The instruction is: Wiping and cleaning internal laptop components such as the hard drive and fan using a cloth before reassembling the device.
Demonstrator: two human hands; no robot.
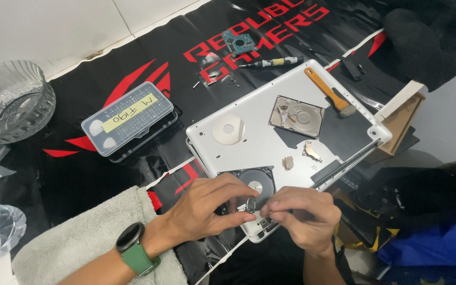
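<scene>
My left hand (207,207), with a green-strapped watch on its wrist, and my right hand (303,215) meet over an opened hard drive (257,182) at the near edge of a silver laptop shell (254,140). Together the fingertips pinch a small metal ring-shaped part (251,203). A second opened hard drive (296,116) lies farther back on the shell, with its platter showing. Two small metal pieces (310,151) lie between the drives.
A brush with an orange handle (328,92) rests on the shell. A clear bit case (127,117), a screwdriver (270,62), a green circuit board (237,41) and loose screws lie on the black mat. Glass bowl (9,100) at left; grey towel (91,237) near my left arm.
</scene>
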